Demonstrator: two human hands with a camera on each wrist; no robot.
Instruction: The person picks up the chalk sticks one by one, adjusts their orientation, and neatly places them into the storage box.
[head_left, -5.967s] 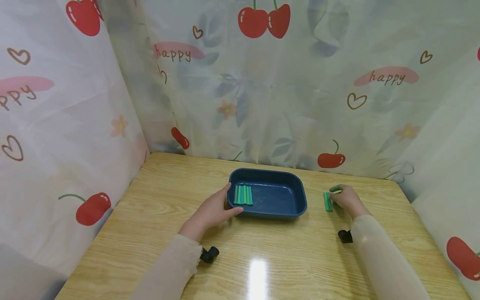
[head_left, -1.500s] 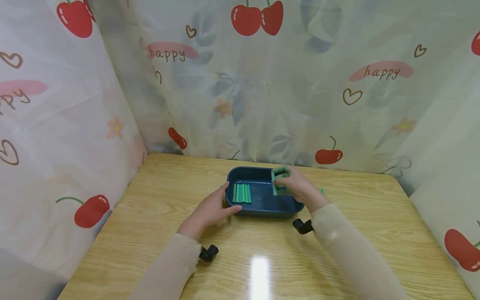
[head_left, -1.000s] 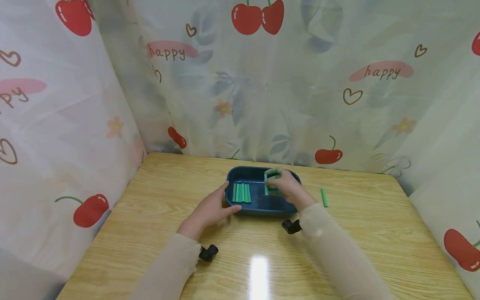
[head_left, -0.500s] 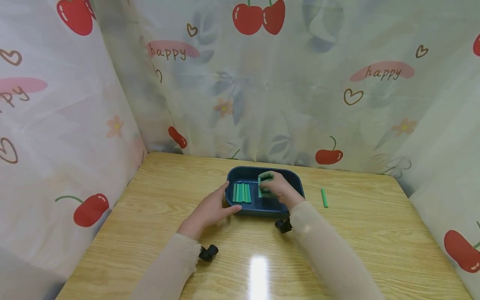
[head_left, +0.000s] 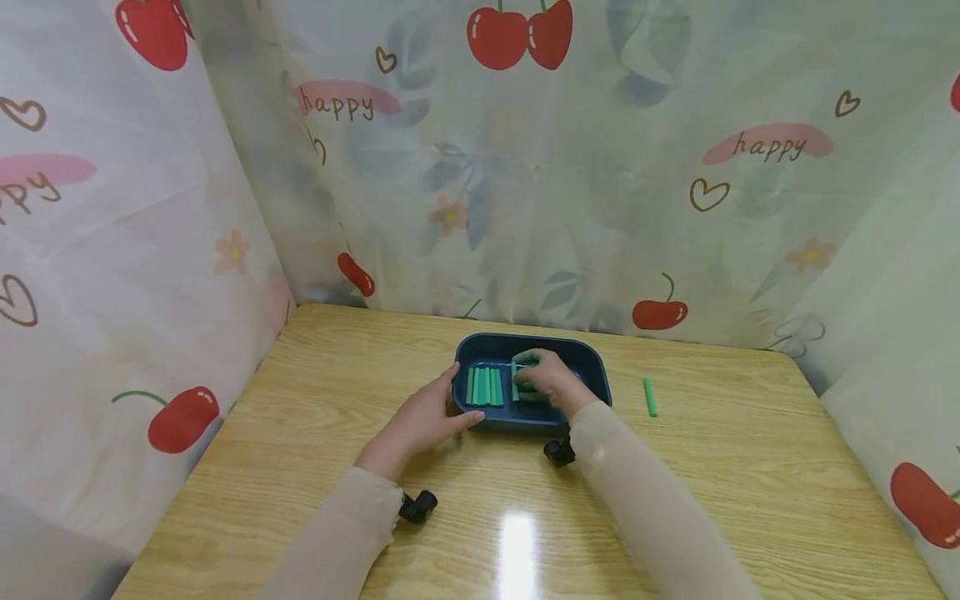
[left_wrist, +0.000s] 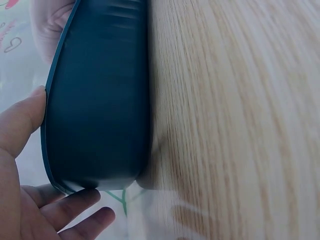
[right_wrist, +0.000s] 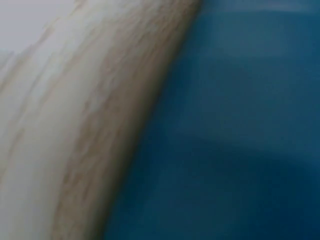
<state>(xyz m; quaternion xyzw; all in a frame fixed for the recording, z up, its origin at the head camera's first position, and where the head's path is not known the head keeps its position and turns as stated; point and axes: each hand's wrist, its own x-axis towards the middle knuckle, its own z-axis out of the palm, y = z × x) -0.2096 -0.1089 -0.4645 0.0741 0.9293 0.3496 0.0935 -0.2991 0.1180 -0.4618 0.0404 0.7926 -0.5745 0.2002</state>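
A dark blue tray (head_left: 536, 426) sits on the table, with several green sticks (head_left: 484, 387) lined up side by side at its left end. My left hand (head_left: 420, 421) steadies that end; in the left wrist view the thumb lies on the rim and the fingers (left_wrist: 72, 207) go round the corner of the tray wall (left_wrist: 100, 100). Inside the tray, my right hand (head_left: 551, 379) pinches one green stick (head_left: 514, 383) upright in the view, just right of the row. Only the blurred tray wall (right_wrist: 240, 130) fills much of the right wrist view.
One loose green stick (head_left: 649, 397) lies on the wood-grain table (head_left: 720, 467) to the right of the tray. A printed cherry curtain (head_left: 540, 208) hangs behind and along both sides. Black wrist cameras stick out below both sleeves.
My right hand has picked a green stick from the pair on the table, carried it left into the tray and lowered it towards the row. The left hand has stayed at the tray.
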